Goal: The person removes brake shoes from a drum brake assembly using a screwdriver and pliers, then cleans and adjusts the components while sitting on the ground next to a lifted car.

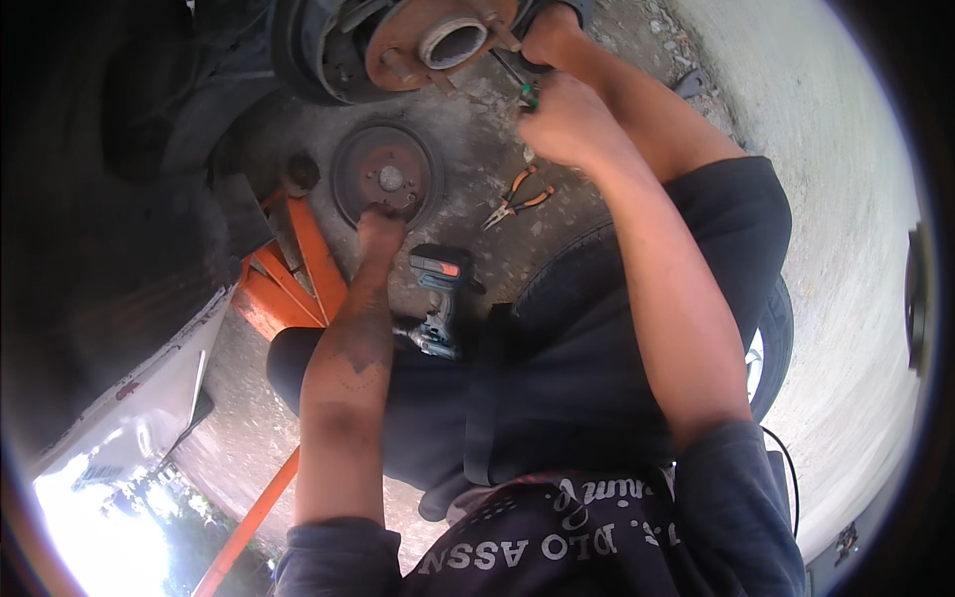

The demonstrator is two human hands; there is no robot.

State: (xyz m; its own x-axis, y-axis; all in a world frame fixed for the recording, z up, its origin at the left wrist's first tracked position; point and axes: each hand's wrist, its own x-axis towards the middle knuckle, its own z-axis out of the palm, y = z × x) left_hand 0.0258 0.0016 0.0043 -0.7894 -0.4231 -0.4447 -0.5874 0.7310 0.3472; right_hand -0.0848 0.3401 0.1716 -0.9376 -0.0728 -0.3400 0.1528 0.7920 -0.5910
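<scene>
**Screwdriver at the wheel hub, left hand down by a rusty brake drum**

The right hand (569,121), at 1 o'clock from the centre of the view, is closed round the green handle of a screwdriver (528,96). Its dark shaft slants up toward the wheel hub (408,40) at 12 o'clock; whether the tip touches metal cannot be told.

The brake drum (373,164) lies flat on the ground at 11 o'clock. The left hand (382,232) is at the drum's own 6 o'clock, fingers curled over its near edge; whether they grip the drum, pinch something small or merely rest there, I cannot tell.

Taking the drum's centre as the dial, the long-nose pliers (505,206) lie open near 3 o'clock, the cordless driver (438,316) sits at 5, and the orange jack (316,254) stands between 7 and 8.

The drum looks like cast iron, so expect it to be heavy, rigid and gritty with rust, with any grease making it slippery. It would best be taken by the outer rim at 3 and 9 o'clock, fingers clear of the underside edge. The screwdriver should be light and stiff; the green handle is the place to hold it, well back from the shaft.
</scene>
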